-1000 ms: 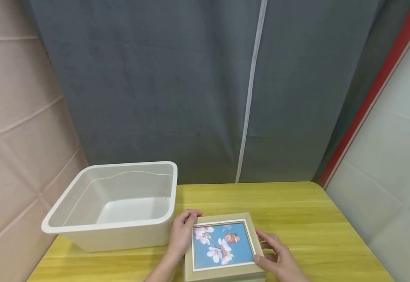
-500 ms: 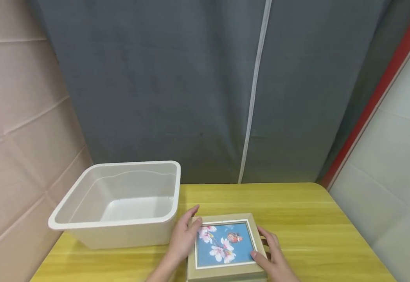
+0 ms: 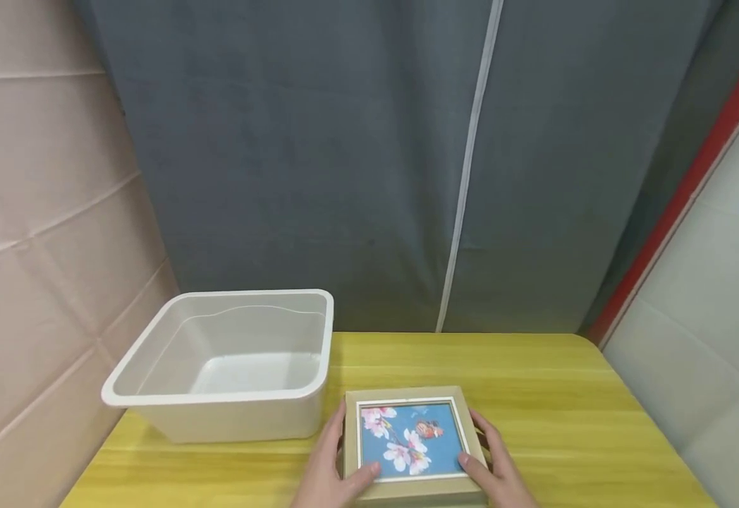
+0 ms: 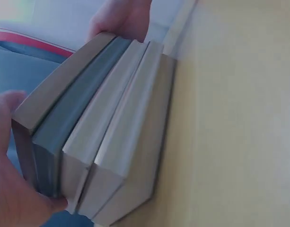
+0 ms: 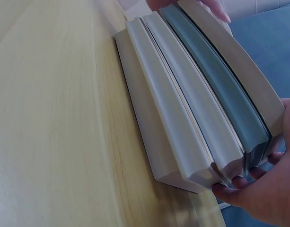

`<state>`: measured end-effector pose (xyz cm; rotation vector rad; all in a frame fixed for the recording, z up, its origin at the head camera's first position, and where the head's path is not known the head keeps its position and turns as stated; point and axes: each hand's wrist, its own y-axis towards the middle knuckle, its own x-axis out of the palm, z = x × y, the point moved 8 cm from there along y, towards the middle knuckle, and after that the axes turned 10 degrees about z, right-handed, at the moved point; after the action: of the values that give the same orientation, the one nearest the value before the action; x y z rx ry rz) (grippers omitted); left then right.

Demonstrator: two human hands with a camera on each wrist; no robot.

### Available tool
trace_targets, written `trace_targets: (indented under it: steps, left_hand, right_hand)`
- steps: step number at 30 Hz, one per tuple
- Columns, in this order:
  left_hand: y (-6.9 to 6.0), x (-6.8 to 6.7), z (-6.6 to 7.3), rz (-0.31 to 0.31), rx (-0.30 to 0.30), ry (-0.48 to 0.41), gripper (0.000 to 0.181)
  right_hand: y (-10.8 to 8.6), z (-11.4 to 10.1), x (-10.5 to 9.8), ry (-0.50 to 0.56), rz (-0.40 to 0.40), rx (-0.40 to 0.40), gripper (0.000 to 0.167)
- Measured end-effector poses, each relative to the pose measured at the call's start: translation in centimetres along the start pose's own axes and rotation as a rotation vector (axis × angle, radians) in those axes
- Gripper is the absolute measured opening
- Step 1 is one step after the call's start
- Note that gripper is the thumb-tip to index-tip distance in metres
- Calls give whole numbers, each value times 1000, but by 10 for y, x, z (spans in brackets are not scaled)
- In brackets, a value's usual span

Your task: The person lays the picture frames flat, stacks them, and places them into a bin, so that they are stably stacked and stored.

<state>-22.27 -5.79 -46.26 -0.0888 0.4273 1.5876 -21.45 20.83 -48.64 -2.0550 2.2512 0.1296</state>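
A stack of picture frames lies on the table in front of me, topped by a tan picture frame [image 3: 407, 393] with a blossom-and-bird picture. Below it, in the right wrist view, come a teal frame [image 5: 215, 78], two whitish frames [image 5: 166, 97] and a tan one at the bottom against the table. My left hand [image 3: 328, 469] holds the stack's left side, thumb on the top frame's front. On the opposite side my right hand [image 3: 499, 469] grips it, thumb over the edge and fingertips curled beneath the upper frames. The lower frames' pictures are hidden.
A white plastic tub [image 3: 217, 416] with nothing visible in it stands left of the stack. The yellow wood-grain table [image 3: 534, 395] reaches back to a grey curtain [image 3: 293, 162]. Pale cloth walls [image 3: 46, 296] flank both sides.
My left hand has slid from the top frame's upper left corner down along its left side, its thumb now on the front. The right hand keeps its hold. The head view has shifted slightly.
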Motion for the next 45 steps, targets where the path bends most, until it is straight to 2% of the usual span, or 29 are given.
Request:
trace_targets:
  steps: [6,11,14,17,20,21,23,26,30,32,35,38,43,45]
  left_hand:
    - [-7,4,-11,-17,13,-35,122]
    - [-7,0,-15,11,32,-23,122]
    - [-8,-1,-14,9,25,-28,121]
    - [-11,-5,-10,11,-1,-40,120]
    - [-14,-16,-1,29,-19,-45,119]
    - [-15,-22,3,45,-20,-46,118]
    - [-17,-37,13,74,17,-57,116]
    - [-18,-61,29,100,164,-47,112]
    - [-18,-99,48,124,412,-37,105]
    - [-16,-120,54,151,461,-40,103]
    - [-8,-153,58,198,444,-16,101]
    - [4,-188,55,264,386,31,96]
    - [27,-252,36,413,307,58,88]
    - [36,-273,25,452,268,88,85]
  right_hand:
    - [3,1,0,10,18,3,71]
    - [5,0,3,11,2,-17,71]
    - [7,-6,0,-19,12,-55,69]
    - [13,-23,-13,-111,48,-182,63]
    - [23,-51,-29,-181,83,-334,59]
    - [26,-62,-31,-196,83,-389,58]
    - [33,-82,-30,-179,69,-454,59]
    - [42,-109,-20,-143,25,-504,60]
    - [55,-132,3,-118,-55,-512,62]
    - [62,-139,16,-126,-91,-501,62]
    - [73,-146,39,-144,-136,-498,62]
    - [84,-152,63,-142,-181,-497,63]
    - [104,-159,94,-146,-233,-439,67]
    - [110,-161,104,-151,-240,-409,70]
